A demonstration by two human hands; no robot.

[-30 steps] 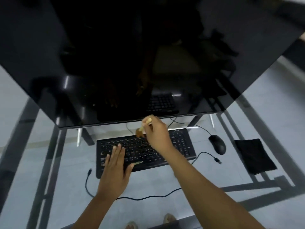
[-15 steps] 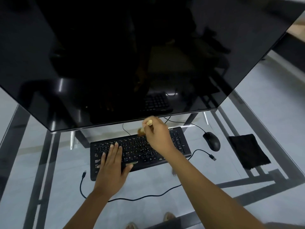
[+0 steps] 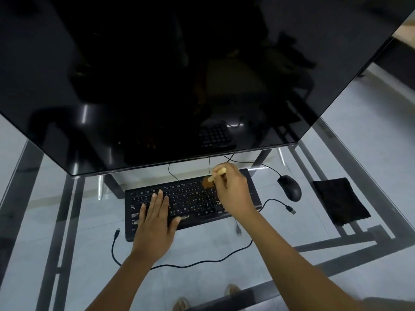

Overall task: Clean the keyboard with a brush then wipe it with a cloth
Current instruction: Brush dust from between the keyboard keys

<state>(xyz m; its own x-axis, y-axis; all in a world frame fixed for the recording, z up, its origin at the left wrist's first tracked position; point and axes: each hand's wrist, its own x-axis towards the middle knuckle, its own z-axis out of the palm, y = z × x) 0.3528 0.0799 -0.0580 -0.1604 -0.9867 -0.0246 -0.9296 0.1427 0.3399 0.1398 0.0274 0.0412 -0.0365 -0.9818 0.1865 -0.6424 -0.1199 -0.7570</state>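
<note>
A black keyboard [image 3: 193, 199] lies on the glass desk [image 3: 292, 239] under the monitor. My left hand [image 3: 155, 223] rests flat on the keyboard's left half, fingers spread. My right hand [image 3: 233, 191] is closed around a small brush [image 3: 213, 177] with a pale wooden handle; its brown bristles touch the upper rows of keys right of centre. My right hand covers the keyboard's right end. A black cloth [image 3: 340, 202] lies flat on the desk at the right, apart from both hands.
A large dark monitor [image 3: 179, 75] overhangs the desk's far side, just above the brush. A black mouse [image 3: 289, 187] sits between keyboard and cloth. A loose black cable [image 3: 190, 264] loops in front of the keyboard. Feet show through the glass below.
My right hand and the brush have shifted to the right along the keyboard's top rows. My left hand stays flat on the left half. The camera view has drifted slightly.
</note>
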